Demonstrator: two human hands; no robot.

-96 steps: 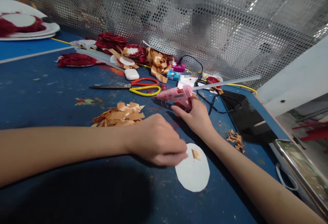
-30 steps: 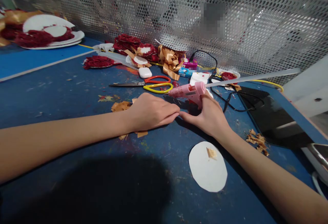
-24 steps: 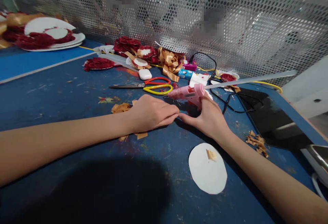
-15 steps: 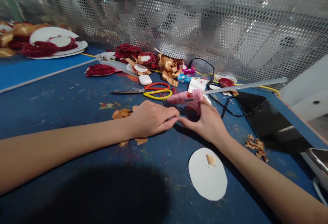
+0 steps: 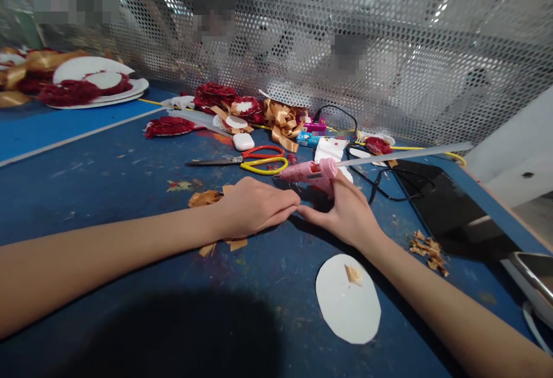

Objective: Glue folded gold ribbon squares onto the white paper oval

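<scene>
- Bench [image 5: 99, 188], dark blue, paint-stained.
- Right hand [image 5: 349, 211]: thumb spread, fingers around the pink plastic glue gun [image 5: 309, 173], short of the bench's far edge.
- Left hand [image 5: 257, 208]: fingertips pinched, anything held hidden.
- White paper oval [image 5: 345, 306], toward the near edge.
- Tan ribbon scraps [image 5: 205, 197], partly hidden by left hand.

Perforated metal screen [image 5: 294, 64] behind paint-stained blue table [image 5: 108, 185]; white panel [image 5: 510, 144] at right.
</scene>
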